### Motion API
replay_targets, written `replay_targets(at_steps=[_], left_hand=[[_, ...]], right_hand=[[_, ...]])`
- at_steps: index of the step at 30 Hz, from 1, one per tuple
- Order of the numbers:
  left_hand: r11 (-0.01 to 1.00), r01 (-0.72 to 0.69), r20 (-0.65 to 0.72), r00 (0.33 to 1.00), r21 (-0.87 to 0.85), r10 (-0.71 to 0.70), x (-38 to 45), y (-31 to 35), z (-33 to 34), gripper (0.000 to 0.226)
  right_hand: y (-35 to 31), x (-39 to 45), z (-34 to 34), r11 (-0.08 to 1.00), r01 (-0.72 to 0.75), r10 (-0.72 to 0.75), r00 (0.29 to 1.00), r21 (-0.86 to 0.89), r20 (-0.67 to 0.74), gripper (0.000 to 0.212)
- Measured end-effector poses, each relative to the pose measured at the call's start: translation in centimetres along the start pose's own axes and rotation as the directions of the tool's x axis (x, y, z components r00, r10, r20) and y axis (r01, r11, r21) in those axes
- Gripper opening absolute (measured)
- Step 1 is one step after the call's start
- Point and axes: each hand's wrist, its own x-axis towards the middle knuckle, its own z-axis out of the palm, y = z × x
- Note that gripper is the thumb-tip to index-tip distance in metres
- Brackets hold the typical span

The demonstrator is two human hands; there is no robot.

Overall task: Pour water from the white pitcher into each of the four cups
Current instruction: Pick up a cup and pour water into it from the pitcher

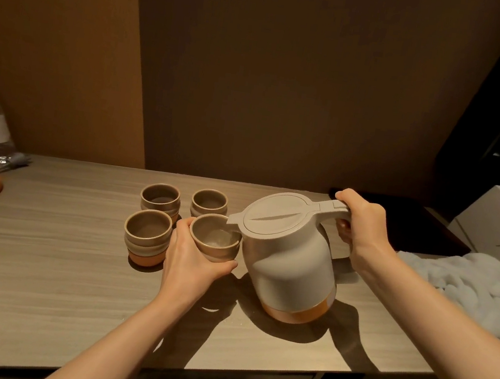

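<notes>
The right hand [362,223] curls its fingers round the handle of the white pitcher [289,258], tilted with its spout over the near-right cup [215,239], which the left hand [192,258] wraps, thumb in front, fingers mostly hidden behind. Water glints inside that cup, though no stream is discernible. Three other cups [147,236] [160,198] [209,203] cluster mid-table [42,257], toward its back edge; their contents are unclear.
</notes>
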Motion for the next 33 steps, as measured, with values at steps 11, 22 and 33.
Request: replay_targets(at_steps=[11,22,33], left_hand=[[1.0,0.001,-0.022,1.0,-0.001,-0.001,1.8,0.8,0.4,0.102],[0.998,0.065,-0.038,0.997,-0.004,-0.065,3.1,0.6,1.0,0.106],[0.983,0.181,-0.029,0.983,0.012,-0.181,3.2,-2.8,2.9,0.104]], right_hand=[[1.0,0.7,0.0,0.993,0.005,0.005,0.997,0.122,-0.077,0.035],[1.7,1.2,0.0,0.992,0.002,0.012,0.994,0.129,-0.111,0.031],[2.5,1.4,-0.7,0.99,-0.013,0.032,0.991,0.143,-0.132,0.034]])
